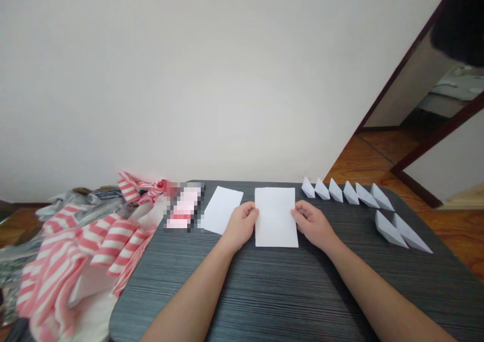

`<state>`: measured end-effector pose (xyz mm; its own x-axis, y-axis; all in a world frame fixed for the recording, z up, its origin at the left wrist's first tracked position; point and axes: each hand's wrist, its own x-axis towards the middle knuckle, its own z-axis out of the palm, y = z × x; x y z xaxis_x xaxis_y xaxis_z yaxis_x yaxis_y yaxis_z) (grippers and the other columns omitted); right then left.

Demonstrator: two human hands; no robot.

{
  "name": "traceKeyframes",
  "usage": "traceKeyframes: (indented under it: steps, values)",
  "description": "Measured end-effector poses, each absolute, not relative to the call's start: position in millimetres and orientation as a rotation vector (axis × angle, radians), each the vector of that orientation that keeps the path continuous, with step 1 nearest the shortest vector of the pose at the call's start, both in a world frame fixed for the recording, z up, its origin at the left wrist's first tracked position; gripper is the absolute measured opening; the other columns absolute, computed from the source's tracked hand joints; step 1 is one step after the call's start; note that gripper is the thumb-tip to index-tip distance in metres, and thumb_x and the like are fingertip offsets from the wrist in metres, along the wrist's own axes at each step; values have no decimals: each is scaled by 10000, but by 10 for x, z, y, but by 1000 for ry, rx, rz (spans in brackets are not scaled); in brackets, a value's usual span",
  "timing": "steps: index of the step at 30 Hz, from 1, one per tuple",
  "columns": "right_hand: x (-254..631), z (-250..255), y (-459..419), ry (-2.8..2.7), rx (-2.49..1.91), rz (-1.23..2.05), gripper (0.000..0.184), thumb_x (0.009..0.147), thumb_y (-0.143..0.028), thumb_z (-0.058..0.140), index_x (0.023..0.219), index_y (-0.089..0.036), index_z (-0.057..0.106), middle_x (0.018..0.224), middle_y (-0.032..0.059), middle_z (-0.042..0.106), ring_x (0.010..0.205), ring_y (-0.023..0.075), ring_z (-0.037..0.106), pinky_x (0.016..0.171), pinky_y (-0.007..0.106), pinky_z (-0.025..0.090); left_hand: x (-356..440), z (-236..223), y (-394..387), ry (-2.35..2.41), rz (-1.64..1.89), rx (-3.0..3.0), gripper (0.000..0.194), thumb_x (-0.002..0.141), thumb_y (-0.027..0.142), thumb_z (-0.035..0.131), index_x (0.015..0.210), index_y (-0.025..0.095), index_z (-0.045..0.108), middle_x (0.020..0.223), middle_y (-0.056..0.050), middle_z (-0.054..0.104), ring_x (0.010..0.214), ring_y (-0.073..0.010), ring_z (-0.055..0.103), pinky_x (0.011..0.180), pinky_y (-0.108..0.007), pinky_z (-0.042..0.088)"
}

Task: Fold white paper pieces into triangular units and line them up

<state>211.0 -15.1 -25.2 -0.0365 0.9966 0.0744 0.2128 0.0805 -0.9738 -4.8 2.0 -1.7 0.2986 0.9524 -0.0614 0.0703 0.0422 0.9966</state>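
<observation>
A white sheet of paper (276, 218) is held upright in portrait direction over the dark table, one hand at each side edge. My left hand (242, 223) pinches its left edge between thumb and curled fingers. On the opposite edge, my right hand (312, 222) grips the paper the same way. The sheet looks flat, with no fold that I can make out. Left of my left hand, more white paper (222, 208) lies slightly turned on the tabletop. Folded white paper shapes (350, 193), several in a row, stand at the back right, and two larger folded paper pieces (391, 228) sit nearer on the right.
The dark wood-grain table (264, 301) has rounded corners and meets a pale wall (234, 80). A pixelated pink-and-white item (185, 207) lies at the back left. Striped pink-and-white cloth (75, 251) is heaped beside the table's left edge. A doorway opens at right.
</observation>
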Motion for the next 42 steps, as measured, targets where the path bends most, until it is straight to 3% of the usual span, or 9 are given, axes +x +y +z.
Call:
traceKeyframes:
  steps: [8, 13, 19, 24, 27, 30, 33, 36, 42]
  values:
    - [2099, -146, -203, -1478, -1190, 1252, 261, 834, -390, 508, 992, -182, 522, 609, -33, 536, 431, 83, 395, 419, 207, 307, -65, -12, 30, 1142, 946, 1574, 222, 856, 309, 411, 921, 169, 572, 854, -34, 608, 769, -145, 547, 663, -235, 420]
    - [2139, -129, -207, -1530, -1209, 1167, 249, 852, -356, 484, 1019, -187, 557, 599, -32, 531, 470, 103, 444, 465, 228, 369, -58, -12, 6, 1025, 866, 1472, 265, 837, 264, 419, 1055, 174, 538, 777, -20, 611, 621, -121, 534, 540, -212, 394]
    - [2197, -146, -203, -1595, -1190, 1087, 246, 844, -294, 471, 1002, -210, 640, 778, 27, 625, 585, 137, 551, 540, 271, 456, -79, -43, 47, 1058, 933, 1467, 187, 783, 242, 487, 893, 162, 615, 833, -32, 624, 683, -123, 536, 589, -215, 401]
    - [2216, -126, -197, -1710, -1161, 943, 269, 843, -274, 452, 953, -240, 696, 963, 48, 631, 793, 183, 598, 666, 304, 491, -60, -54, 44, 999, 985, 1202, 327, 839, 366, 416, 1050, 177, 581, 901, -59, 632, 717, -149, 573, 597, -245, 436]
    - [2221, -131, -189, -1723, -1155, 913, 291, 858, -272, 432, 995, -250, 687, 964, 47, 626, 752, 171, 597, 658, 307, 493, -42, -43, 32, 932, 1002, 1151, 411, 834, 395, 445, 1192, 196, 478, 860, -47, 623, 697, -142, 573, 595, -244, 438]
    - [2215, -140, -191, -1743, -1164, 914, 291, 863, -311, 435, 983, -250, 693, 960, 51, 621, 707, 163, 590, 643, 311, 496, -30, -50, 29, 954, 968, 1238, 462, 763, 334, 570, 1188, 191, 455, 818, -30, 611, 676, -130, 565, 574, -220, 420]
    - [2190, -144, -204, -1610, -1217, 961, 345, 875, -359, 424, 1151, -248, 598, 1007, 61, 622, 763, 178, 601, 671, 318, 505, -26, -77, 38, 1011, 964, 1296, 424, 746, 292, 587, 1140, 187, 467, 775, -12, 587, 651, -113, 548, 559, -205, 406]
    - [2154, -146, -218, -1458, -1244, 1113, 441, 890, -392, 395, 1293, -218, 436, 918, 62, 639, 695, 167, 606, 626, 312, 515, -22, -96, 43, 1016, 1021, 1325, 383, 765, 270, 566, 1125, 189, 466, 740, 3, 559, 629, -100, 529, 553, -200, 397]
    - [2103, -122, -221, -1532, -1244, 1275, 252, 825, -364, 530, 981, -169, 564, 674, 13, 618, 513, 141, 552, 468, 263, 468, 12, -74, 23, 979, 1067, 1318, 399, 778, 265, 554, 1157, 196, 447, 852, -29, 594, 677, -109, 555, 582, -209, 427]
